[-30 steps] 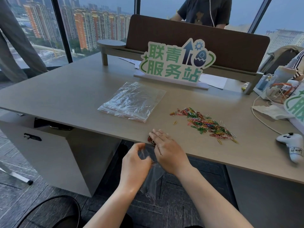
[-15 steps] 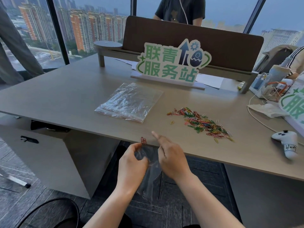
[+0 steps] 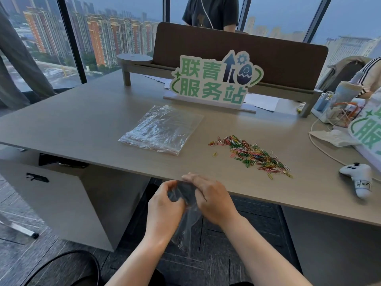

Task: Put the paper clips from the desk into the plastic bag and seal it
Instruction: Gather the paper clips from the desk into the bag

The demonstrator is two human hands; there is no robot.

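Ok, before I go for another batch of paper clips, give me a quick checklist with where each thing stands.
1. Small clear plastic bag held: ok, left hand and right hand both pinch its top, below the desk edge.
2. Bag mouth open: cannot tell, fingers cover it.
3. Clips already inside: cannot tell, the film is too faint.
4. Pile of coloured paper clips within reach: ok, it lies on the grey desk ahead and to the right.
5. Stray yellow clip: not ok, apart from the pile.
6. A hand free to pick: not ok, both are on the bag.
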